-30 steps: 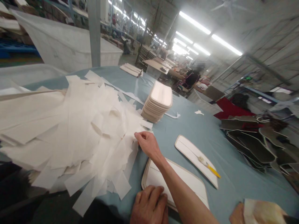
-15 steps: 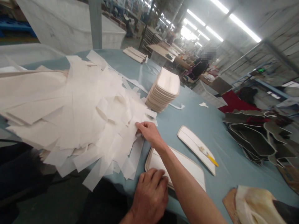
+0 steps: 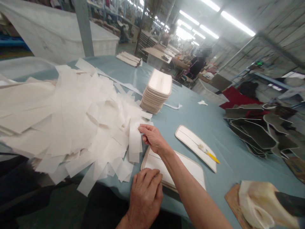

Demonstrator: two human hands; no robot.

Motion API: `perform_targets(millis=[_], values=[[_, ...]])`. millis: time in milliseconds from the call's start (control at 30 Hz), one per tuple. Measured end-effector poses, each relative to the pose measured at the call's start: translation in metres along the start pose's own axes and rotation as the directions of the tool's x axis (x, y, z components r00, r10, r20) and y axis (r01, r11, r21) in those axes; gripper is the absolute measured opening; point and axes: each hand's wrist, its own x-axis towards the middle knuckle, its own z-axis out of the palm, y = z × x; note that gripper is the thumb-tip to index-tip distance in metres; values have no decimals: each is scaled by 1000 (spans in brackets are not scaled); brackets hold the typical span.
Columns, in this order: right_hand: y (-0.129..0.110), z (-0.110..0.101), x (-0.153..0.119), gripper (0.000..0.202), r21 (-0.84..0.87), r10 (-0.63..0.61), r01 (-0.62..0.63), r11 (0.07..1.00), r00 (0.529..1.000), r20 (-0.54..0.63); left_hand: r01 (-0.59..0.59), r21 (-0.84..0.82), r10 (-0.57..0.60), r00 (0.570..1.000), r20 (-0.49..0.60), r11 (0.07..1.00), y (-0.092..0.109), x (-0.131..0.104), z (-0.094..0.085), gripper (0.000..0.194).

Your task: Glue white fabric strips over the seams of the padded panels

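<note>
My right hand (image 3: 152,137) pinches the edge of a white strip (image 3: 135,140) at the right side of a large heap of white strips and sheets (image 3: 78,111). Its forearm crosses over a low stack of white panels with beige edges (image 3: 188,168). My left hand (image 3: 147,190) rests at the near left corner of that stack, fingers curled and close together; whether anything is under the fingertips is hidden. To the right lies a single long panel (image 3: 188,136) with a yellow-handled tool (image 3: 212,156) on it. Beyond my right hand stands a tall stack of panels (image 3: 157,92).
The blue-green table (image 3: 164,130) holds a small flat pile (image 3: 129,59) at its far edge and dark pieces (image 3: 254,133) at right. A cream cloth (image 3: 257,200) sits near right. White bins (image 3: 102,44) and a seated person (image 3: 197,66) are beyond.
The white strip in my right hand has come partly away from the heap and now hangs from the fingers. The whole view has shifted slightly. My left hand stays by the low stack.
</note>
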Motion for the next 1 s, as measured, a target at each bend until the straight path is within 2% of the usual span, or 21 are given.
perform_targets(millis=[100, 167, 200, 267, 300, 333, 367, 433, 467, 533, 600, 700, 800, 933, 1000], values=[[-5, -8, -7, 49, -21, -29, 30, 999, 999, 26, 132, -189, -137, 991, -13, 973, 3, 2, -13, 23], [-9, -13, -12, 47, -6, -45, 45, 999, 998, 43, 320, -267, -327, 945, 20, 909, 6, 5, -33, 17], [-10, -15, -15, 46, 2, -51, 51, 999, 998, 44, 428, -270, -439, 898, 24, 862, 7, 8, -44, 15], [-13, -17, -19, 44, 14, -62, 62, 998, 997, 38, 610, -254, -635, 773, -21, 751, 4, 20, -66, 20], [-14, -16, -21, 43, 20, -68, 67, 998, 997, 39, 671, -257, -707, 702, -81, 695, 1, 29, -75, 29], [-16, -15, -23, 42, 28, -74, 72, 997, 996, 44, 717, -268, -756, 649, -81, 644, -4, 40, -81, 42], [-17, -14, -24, 41, 40, -81, 79, 996, 995, 53, 738, -281, -778, 626, -58, 614, -9, 52, -84, 56], [-20, -8, -27, 39, 70, -98, 93, 993, 992, 81, 732, -305, -764, 645, 23, 609, -22, 76, -84, 74], [-22, -5, -28, 39, 85, -108, 100, 991, 990, 96, 733, -307, -749, 657, 85, 607, -28, 87, -81, 75], [-25, 1, -30, 37, 99, -135, 125, 987, 985, 109, 733, -310, -716, 672, 189, 606, -36, 102, -75, 63], [-28, 3, -31, 37, 92, -171, 163, 982, 981, 93, 732, -323, -697, 676, 239, 599, -39, 109, -71, 51], [-28, 2, -36, 40, 27, -195, 193, 981, 975, 103, 727, -384, -704, 672, 230, 569, -38, 111, -68, 45], [-23, -1, -44, 42, -65, -182, 193, 979, 973, 145, 744, -424, -738, 638, 220, 517, -37, 109, -67, 48], [-13, -3, -55, 18, -146, -204, 227, 963, 967, 155, 754, -468, -778, 597, 194, 461, -36, 110, -65, 51], [-10, -4, -61, 16, -184, -205, 234, 955, 965, 165, 754, -510, -798, 570, 197, 413, -34, 112, -64, 52]])
